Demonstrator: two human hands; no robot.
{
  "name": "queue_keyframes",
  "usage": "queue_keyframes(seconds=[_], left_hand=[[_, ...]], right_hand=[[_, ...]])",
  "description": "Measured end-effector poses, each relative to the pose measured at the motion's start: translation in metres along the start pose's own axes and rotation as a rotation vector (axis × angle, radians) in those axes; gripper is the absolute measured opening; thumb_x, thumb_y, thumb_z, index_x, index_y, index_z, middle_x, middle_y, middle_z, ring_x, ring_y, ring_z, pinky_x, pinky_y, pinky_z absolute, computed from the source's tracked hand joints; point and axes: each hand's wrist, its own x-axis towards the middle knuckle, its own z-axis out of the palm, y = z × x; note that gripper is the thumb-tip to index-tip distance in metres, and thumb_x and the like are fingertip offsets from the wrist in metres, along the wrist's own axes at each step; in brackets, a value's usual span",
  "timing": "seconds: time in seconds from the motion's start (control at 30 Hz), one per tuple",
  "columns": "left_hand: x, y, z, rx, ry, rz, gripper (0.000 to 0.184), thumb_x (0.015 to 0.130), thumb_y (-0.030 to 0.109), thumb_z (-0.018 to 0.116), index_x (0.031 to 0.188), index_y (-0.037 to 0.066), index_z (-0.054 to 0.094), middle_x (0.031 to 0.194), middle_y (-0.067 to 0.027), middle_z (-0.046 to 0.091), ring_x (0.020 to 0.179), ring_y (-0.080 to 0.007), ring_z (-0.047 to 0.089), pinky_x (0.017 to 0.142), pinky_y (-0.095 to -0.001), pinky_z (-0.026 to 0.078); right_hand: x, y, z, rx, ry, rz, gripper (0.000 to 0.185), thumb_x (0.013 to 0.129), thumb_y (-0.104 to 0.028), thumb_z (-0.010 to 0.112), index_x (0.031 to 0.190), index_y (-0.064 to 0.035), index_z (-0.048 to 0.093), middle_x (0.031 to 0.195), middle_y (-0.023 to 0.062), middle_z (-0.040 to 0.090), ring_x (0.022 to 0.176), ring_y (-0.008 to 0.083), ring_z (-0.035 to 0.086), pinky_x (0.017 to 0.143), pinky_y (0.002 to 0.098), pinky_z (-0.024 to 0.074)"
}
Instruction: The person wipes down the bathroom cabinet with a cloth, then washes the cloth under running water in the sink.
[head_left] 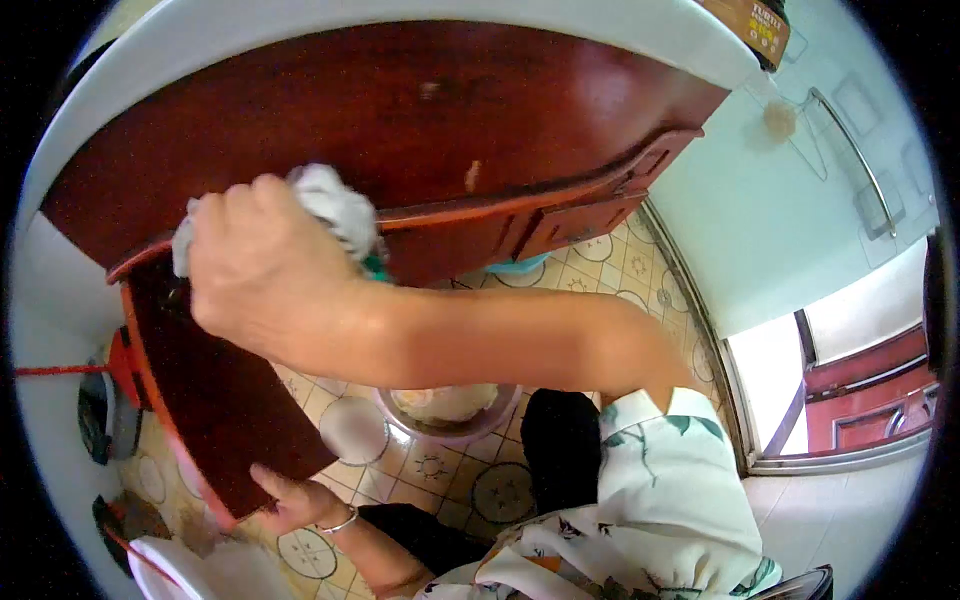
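Observation:
My right hand point(265, 270) is closed round a crumpled pale cloth point(340, 210), at the front edge of a dark red wooden cabinet point(430, 110) under a white basin point(450, 20). Part of the cloth sticks out on both sides of the fist, with a bit of green below it. Lower down, my left hand point(290, 500), with a bracelet at the wrist, rests at the lower edge of an open cabinet door point(220, 390). Its thumb lies on the inner face; the other fingers are partly hidden behind the door.
A round basin point(450, 430) stands on the patterned tile floor point(430, 465) below my right forearm. A glass door point(780, 200) with a metal handle is on the right. Grey and red items point(110, 410) are at the far left, and a white container point(210, 570) at the lower left.

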Motion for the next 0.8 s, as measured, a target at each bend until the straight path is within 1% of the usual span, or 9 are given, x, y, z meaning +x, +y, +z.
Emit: queue_keyframes(seconds=[0.1, 0.2, 0.43, 0.5, 0.63, 0.67, 0.7, 0.73, 0.8], left_hand=[[0.001, -0.012, -0.004, 0.031, 0.196, 0.029, 0.029, 0.077, 0.009, 0.070, 0.097, -0.010, 0.060, 0.094, -0.0171, 0.064, 0.075, -0.0219, 0.059, 0.066, -0.0338, 0.054], [-0.003, -0.009, -0.006, 0.152, 0.212, -0.052, 0.030, 0.077, 0.010, 0.071, 0.095, -0.010, 0.059, 0.092, -0.0166, 0.064, 0.071, -0.0213, 0.058, 0.065, -0.0326, 0.054], [-0.003, 0.004, 0.000, 0.291, 0.155, -0.035, 0.037, 0.079, 0.021, 0.070, 0.096, -0.010, 0.060, 0.093, -0.0171, 0.064, 0.073, -0.0214, 0.058, 0.068, -0.0330, 0.052], [-0.004, 0.007, 0.007, 0.265, 0.169, 0.002, 0.027, 0.080, 0.014, 0.068, 0.090, -0.009, 0.057, 0.084, -0.0142, 0.061, 0.067, -0.0187, 0.055, 0.061, -0.0302, 0.051], [-0.009, 0.015, 0.015, 0.130, 0.187, -0.131, 0.020, 0.081, 0.009, 0.067, 0.078, -0.007, 0.056, 0.071, -0.0103, 0.058, 0.060, -0.0152, 0.051, 0.052, -0.0265, 0.048], [-0.010, 0.011, 0.008, 0.553, 0.146, -0.062, 0.020, 0.082, 0.011, 0.067, 0.079, -0.007, 0.058, 0.073, -0.0110, 0.060, 0.061, -0.0142, 0.052, 0.053, -0.0265, 0.049], [-0.008, 0.000, 0.003, 0.455, 0.112, -0.009, 0.020, 0.082, 0.011, 0.066, 0.080, -0.007, 0.058, 0.073, -0.0111, 0.061, 0.062, -0.0141, 0.053, 0.054, -0.0264, 0.049], [-0.007, -0.009, 0.003, 0.357, 0.081, 0.045, 0.021, 0.083, 0.012, 0.066, 0.081, -0.008, 0.059, 0.074, -0.0112, 0.062, 0.063, -0.0141, 0.054, 0.055, -0.0264, 0.049], [-0.002, -0.019, -0.008, 0.401, -0.002, 0.129, 0.027, 0.084, 0.015, 0.065, 0.093, -0.009, 0.058, 0.083, -0.0127, 0.063, 0.069, -0.0164, 0.057, 0.060, -0.0263, 0.051]], right_hand=[[-0.048, 0.042, -0.027, 0.031, 0.013, 0.002, 0.010, 0.065, -0.017, 0.058, 0.063, -0.0079, 0.056, 0.061, 0.0015, 0.043, 0.059, 0.0150, 0.046, 0.052, 0.0296, 0.0320], [-0.094, 0.090, -0.060, 0.008, -0.154, 0.035, 0.006, 0.066, -0.018, 0.061, 0.069, -0.0125, 0.058, 0.063, 0.0013, 0.045, 0.058, 0.0152, 0.047, 0.051, 0.0295, 0.0359], [-0.178, 0.199, -0.099, -0.097, 0.010, 0.141, 0.010, 0.068, -0.018, 0.065, 0.073, -0.0128, 0.059, 0.064, 0.0054, 0.046, 0.055, 0.0221, 0.048, 0.047, 0.0333, 0.0369], [-0.184, 0.205, -0.105, -0.121, -0.046, 0.281, 0.016, 0.066, -0.017, 0.069, 0.078, -0.0112, 0.060, 0.068, 0.0061, 0.049, 0.056, 0.0248, 0.049, 0.048, 0.0344, 0.0373], [-0.168, 0.164, -0.091, -0.085, 0.067, 0.134, 0.011, 0.067, -0.018, 0.062, 0.072, -0.0099, 0.056, 0.068, 0.0049, 0.049, 0.058, 0.0207, 0.049, 0.049, 0.0340, 0.0363], [-0.160, 0.148, -0.086, 0.004, -0.017, 0.136, 0.009, 0.068, -0.018, 0.059, 0.069, -0.0098, 0.054, 0.066, 0.0040, 0.046, 0.059, 0.0189, 0.048, 0.051, 0.0326, 0.0354], [-0.151, 0.133, -0.082, 0.092, -0.101, 0.145, 0.010, 0.069, -0.019, 0.055, 0.065, -0.0097, 0.053, 0.064, 0.0030, 0.044, 0.060, 0.0172, 0.046, 0.054, 0.0313, 0.0345], [-0.149, 0.126, -0.064, 0.142, 0.102, 0.117, 0.009, 0.067, -0.018, 0.055, 0.064, -0.0093, 0.052, 0.063, 0.0023, 0.042, 0.061, 0.0173, 0.046, 0.054, 0.0307, 0.0337], [-0.151, 0.134, -0.059, 0.116, 0.132, 0.106, 0.010, 0.066, -0.018, 0.056, 0.062, -0.0092, 0.052, 0.061, 0.0019, 0.041, 0.059, 0.0173, 0.046, 0.053, 0.0309, 0.0338]])
